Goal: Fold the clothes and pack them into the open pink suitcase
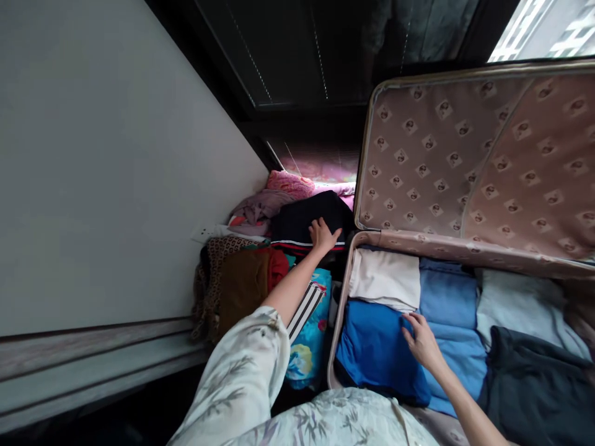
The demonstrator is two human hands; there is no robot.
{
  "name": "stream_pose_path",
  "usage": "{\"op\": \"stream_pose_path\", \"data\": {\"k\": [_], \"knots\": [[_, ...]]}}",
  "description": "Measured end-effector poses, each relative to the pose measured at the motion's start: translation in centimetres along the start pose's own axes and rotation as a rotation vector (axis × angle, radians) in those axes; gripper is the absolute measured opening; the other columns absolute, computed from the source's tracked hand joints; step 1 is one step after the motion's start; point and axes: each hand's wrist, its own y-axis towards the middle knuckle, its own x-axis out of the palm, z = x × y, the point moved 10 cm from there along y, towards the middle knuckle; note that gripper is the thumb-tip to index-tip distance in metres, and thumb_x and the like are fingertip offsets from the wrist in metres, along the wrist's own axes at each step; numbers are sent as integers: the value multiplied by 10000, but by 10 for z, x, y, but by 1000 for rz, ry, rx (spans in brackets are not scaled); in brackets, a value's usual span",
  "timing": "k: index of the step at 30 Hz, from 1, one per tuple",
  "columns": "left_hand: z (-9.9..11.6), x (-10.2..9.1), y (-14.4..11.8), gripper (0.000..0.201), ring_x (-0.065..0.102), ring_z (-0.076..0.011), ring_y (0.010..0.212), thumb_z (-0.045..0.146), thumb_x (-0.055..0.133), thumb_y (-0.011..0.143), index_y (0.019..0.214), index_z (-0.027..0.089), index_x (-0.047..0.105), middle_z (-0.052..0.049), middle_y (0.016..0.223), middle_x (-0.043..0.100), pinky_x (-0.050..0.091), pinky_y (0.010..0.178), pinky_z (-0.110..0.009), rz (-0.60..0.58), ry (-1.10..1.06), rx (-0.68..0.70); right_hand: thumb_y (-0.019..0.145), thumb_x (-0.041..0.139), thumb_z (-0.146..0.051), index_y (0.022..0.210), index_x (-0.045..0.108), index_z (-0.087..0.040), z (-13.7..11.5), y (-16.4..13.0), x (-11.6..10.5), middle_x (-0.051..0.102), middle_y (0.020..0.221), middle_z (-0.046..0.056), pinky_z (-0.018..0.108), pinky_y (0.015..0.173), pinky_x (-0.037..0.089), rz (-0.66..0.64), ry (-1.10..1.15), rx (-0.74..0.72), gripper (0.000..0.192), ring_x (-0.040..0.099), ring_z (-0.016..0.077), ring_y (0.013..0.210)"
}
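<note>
Landmark: an open suitcase (341,310) lies flat, filling the right half of the view; every place below is given relative to it.
Suitcase lid: the lid (478,161) stands raised at the far side, lined in pinkish-brown fabric with a repeating small emblem.
Inside the suitcase: folded clothes lie side by side; a white garment (385,279) at the far left corner, a bright blue garment (372,347) just nearer than it, a light blue garment (450,310) toward the middle, a pale grey garment (520,303) further right, and a dark garment (534,378) at the near right.
Right hand: the right hand (422,339) rests palm down inside the suitcase, where the bright blue garment meets the light blue one; its fingers (409,322) are loosely spread and touch the cloth without pinching it.
Left hand: the left hand (323,235) reaches outside the suitcase, just past its far left corner, and lies on a folded black garment (302,220) with red and white stripes; the fingers curl over its edge, but whether they grip it cannot be told.
Clothes pile: to the left of the suitcase lies a heap (246,272) of mixed clothes, brown, red, leopard print, purple and pink, with the black garment on top.
Wall: a plain pale wall (106,167) runs beyond the heap, left of the suitcase.
Sleeve: a pale, leaf-printed sleeve (246,371) covers the left upper arm.
</note>
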Motion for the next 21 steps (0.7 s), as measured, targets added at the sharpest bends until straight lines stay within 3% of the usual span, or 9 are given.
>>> {"op": "stream_pose_path", "data": {"k": [3,6,9,11,14,17,21], "knots": [[14,28,12,897,409,-457,1369,450,805,791,1521,114,407,-276,1530,384,416,1073,-546,-69,38,-69,903,463,-368,1177,702,-184,-11,0,3,614,1252,173,468,1023,527,-43,-6,11,408,641,298,1121],[13,43,22,853,347,-463,1420,252,836,729,1477,104,451,-288,1541,361,382,1101,-577,-114,-160,-222,890,475,-367,1172,712,-185,-18,0,1,625,1250,177,470,1031,524,-41,-12,32,412,646,302,1125],[-1,43,34,731,399,-462,1409,114,835,646,1328,67,574,-314,1479,436,414,1087,-547,-149,-381,-328,891,465,-375,1159,716,-159,-18,-3,-1,632,1247,197,483,1031,527,-41,0,55,426,651,315,1135],[-17,34,42,560,510,-448,1330,84,823,629,1162,65,650,-308,1333,566,475,1028,-503,-168,-465,-362,891,462,-377,1143,719,-162,-16,-7,-2,639,1240,193,482,1022,534,-46,11,64,419,658,312,1129],[-50,11,47,269,657,-377,1147,81,752,697,950,111,663,-214,990,694,547,901,-422,-158,-635,-426,888,466,-388,1138,716,-180,-15,-7,-5,647,1229,177,475,1008,546,-35,21,69,410,670,302,1112],[-83,-16,45,60,723,-284,876,122,632,805,839,164,604,-84,704,637,581,755,-371,-123,-838,-490,888,471,-408,1152,706,-168,-19,-1,-13,641,1238,186,482,991,556,-18,30,61,427,678,304,1096],[-116,-61,35,104,678,-244,651,190,591,832,739,206,546,-18,558,545,595,684,-401,-92,-1073,-513,894,476,-425,1166,690,-171,-34,12,-28,623,1258,180,483,960,573,-4,55,50,430,683,295,1080]]}}
